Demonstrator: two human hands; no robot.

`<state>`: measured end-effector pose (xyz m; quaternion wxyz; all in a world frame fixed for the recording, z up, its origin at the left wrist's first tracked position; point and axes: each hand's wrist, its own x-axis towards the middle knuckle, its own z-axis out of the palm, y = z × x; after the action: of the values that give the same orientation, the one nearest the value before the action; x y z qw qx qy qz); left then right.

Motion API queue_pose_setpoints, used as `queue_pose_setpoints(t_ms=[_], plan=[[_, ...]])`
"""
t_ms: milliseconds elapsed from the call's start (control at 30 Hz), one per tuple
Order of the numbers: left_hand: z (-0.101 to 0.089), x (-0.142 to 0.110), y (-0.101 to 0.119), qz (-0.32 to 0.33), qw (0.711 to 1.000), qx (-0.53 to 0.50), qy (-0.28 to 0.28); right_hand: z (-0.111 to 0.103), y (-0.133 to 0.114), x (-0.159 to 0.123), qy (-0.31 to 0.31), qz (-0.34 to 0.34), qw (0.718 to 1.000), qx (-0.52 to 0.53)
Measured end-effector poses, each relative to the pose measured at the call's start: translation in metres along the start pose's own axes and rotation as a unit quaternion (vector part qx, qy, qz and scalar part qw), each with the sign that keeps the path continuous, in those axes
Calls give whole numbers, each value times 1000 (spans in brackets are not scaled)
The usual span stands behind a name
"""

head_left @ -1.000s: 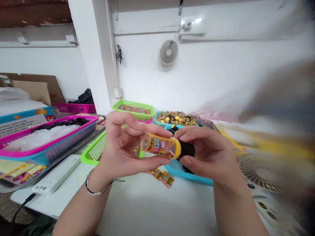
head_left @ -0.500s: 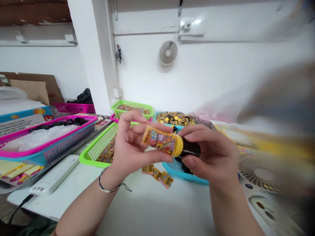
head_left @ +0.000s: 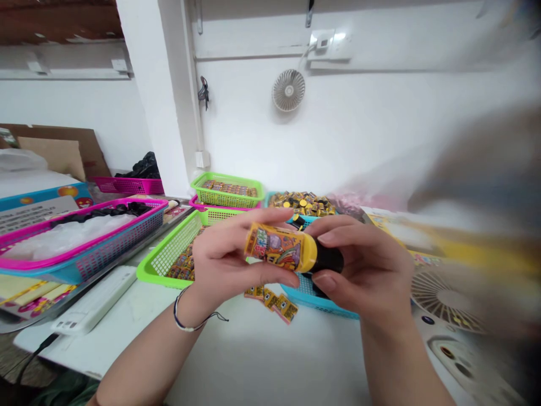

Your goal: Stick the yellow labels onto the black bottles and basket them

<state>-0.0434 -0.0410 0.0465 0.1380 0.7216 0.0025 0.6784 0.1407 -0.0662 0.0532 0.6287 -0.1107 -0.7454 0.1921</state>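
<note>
Over the worktop [head_left: 279, 361], in from its left edge, the left hand [head_left: 230, 256] pinches the yellow tube [head_left: 279, 248], the right hand [head_left: 367, 265] its black end [head_left: 329, 259]. Seemingly two-handed end work; next calls for aligned grips.

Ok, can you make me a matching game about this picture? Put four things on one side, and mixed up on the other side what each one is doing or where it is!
1. Left hand
2. Right hand
3. Bracelet
4. Loose yellow pieces

A. lying on the white table
B. holding the black end of the tube
C. around a wrist
D. holding the tube's yellow part

Right pairs: 1-D, 2-B, 3-C, 4-A
</note>
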Motion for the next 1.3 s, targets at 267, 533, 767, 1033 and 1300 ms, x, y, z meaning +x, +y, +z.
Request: queue_pose_setpoints(t_ms=[267,533,767,1033,1300], plan=[[-9,10,-3,105,992,13,-74,-11,1,2,-71,-22,997,-17],[-4,6,-1,89,992,-1,-91,-17,-5,1,-83,-15,996,-27],[-6,8,1,52,994,-2,-100,-19,-1,1,-85,-31,994,-62],[-11,9,9,-42,996,49,-63,-19,2,0,-63,-72,985,-143],[-13,12,11,-21,996,61,-66,-17,1,0,-38,-145,970,-193]])
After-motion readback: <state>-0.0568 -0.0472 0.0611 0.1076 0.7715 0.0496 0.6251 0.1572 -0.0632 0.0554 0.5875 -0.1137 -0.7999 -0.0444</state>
